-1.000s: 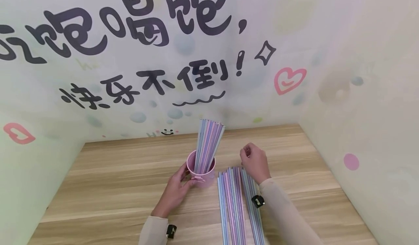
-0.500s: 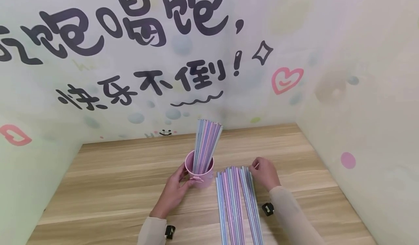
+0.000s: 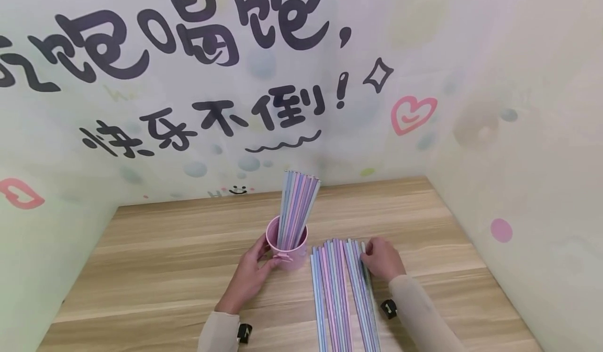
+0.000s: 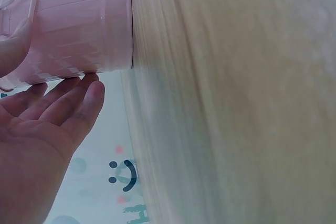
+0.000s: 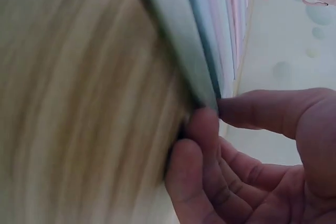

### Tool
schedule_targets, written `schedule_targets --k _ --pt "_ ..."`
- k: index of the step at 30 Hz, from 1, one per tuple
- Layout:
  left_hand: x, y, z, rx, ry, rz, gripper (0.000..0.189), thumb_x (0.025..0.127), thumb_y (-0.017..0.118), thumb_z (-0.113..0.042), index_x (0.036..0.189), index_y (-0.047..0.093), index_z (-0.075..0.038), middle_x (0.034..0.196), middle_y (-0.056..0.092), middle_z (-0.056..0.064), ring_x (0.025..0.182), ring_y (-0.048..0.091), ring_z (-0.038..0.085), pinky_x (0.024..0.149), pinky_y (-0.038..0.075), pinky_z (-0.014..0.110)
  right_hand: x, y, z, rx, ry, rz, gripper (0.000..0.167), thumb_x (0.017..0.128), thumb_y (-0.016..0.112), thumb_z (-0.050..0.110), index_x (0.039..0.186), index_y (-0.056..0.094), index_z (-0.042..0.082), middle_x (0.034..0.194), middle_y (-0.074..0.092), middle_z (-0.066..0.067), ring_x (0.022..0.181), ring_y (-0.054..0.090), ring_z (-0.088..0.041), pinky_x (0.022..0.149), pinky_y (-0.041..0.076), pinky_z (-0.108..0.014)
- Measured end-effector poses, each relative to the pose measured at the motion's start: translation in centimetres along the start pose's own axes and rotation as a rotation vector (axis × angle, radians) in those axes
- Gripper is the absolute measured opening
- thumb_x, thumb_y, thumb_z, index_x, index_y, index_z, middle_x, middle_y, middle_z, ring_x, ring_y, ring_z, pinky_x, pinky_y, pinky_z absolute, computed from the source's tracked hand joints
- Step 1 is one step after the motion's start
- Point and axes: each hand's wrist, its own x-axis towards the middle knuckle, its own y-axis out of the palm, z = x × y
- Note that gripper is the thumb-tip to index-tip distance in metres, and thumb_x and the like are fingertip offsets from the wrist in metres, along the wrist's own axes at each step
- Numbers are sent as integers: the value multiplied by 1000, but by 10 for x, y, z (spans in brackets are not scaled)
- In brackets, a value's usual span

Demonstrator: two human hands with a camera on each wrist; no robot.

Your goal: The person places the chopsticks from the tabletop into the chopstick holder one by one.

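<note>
A pink cup (image 3: 293,260) stands upright on the table, holding a bundle of long thin pastel sticks (image 3: 298,211) that lean right. My left hand (image 3: 248,279) holds it from the left, thumb at the front and fingers along its far side, as the left wrist view (image 4: 37,145) shows. Right of the cup lie several more pastel sticks (image 3: 335,294) in loose rows, their near ends out of frame. At the rightmost row, my right hand (image 3: 385,259) pinches the far end of a pale green stick (image 5: 181,40) between thumb and fingertip.
The wooden table (image 3: 179,258) meets a printed back wall (image 3: 301,153) behind the cup and a side wall (image 3: 518,158) at the right. Black wrist bands (image 3: 388,308) sit at both cuffs.
My right hand has come from above the sticks to the right and down, onto the far end of the outermost one. My left hand and the cup have kept their place.
</note>
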Motion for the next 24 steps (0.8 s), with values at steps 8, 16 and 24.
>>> schedule_targets --k 8,16,24 --pt "0 0 2 -5 8 -1 71 92 71 -10 153 36 -4 146 50 17 129 54 32 108 47 40 1 -1 -3 18 21 19 28 88 66 14 64 54 9 57 50 0 50 44 -14 43 39 -23" --pt "2 0 1 -15 -10 8 71 92 71 -12 154 35 -7 149 49 14 131 53 32 110 45 39 5 -23 -2 100 29 -1 20 97 55 16 100 57 -3 81 60 -12 66 56 -21 53 52 -30" --pt "1 -2 -1 -15 -17 11 70 93 70 -12 154 36 -7 147 50 14 130 53 31 110 46 40 14 -49 26 390 -1 -150 24 104 43 18 116 46 -3 85 67 -24 60 67 -31 53 62 -39"
